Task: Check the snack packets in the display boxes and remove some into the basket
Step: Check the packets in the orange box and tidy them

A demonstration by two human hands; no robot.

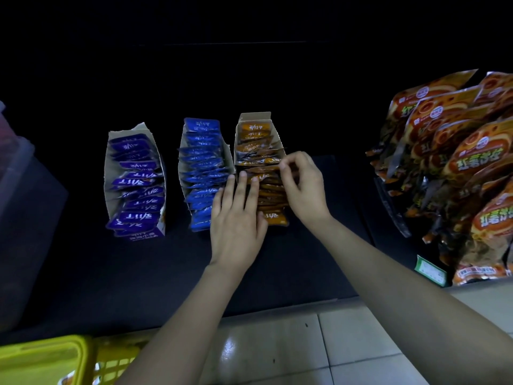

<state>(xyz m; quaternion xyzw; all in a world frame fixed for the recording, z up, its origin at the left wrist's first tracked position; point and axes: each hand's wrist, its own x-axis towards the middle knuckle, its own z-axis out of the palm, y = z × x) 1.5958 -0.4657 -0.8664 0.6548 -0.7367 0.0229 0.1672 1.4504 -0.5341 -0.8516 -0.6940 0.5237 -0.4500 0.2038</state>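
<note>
**Both hands in the orange box**

Three open cardboard boxes stand side by side on the dark shelf (277, 259), and both hands are at the rightmost one, full of orange packets (254, 140). The left hand (236, 220) lies flat, fingers straight, across the nearer packets. The right hand (304, 187), at its 2 o'clock, pinches one packet's top edge between curled thumb and fingertips. The blue packets (201, 162) sit at the hands' 9 o'clock, with the purple packets (134, 182) beyond. The yellow basket (41, 359) is down at 7 o'clock, and big snack bags (458, 176) are at 3 o'clock.
</note>
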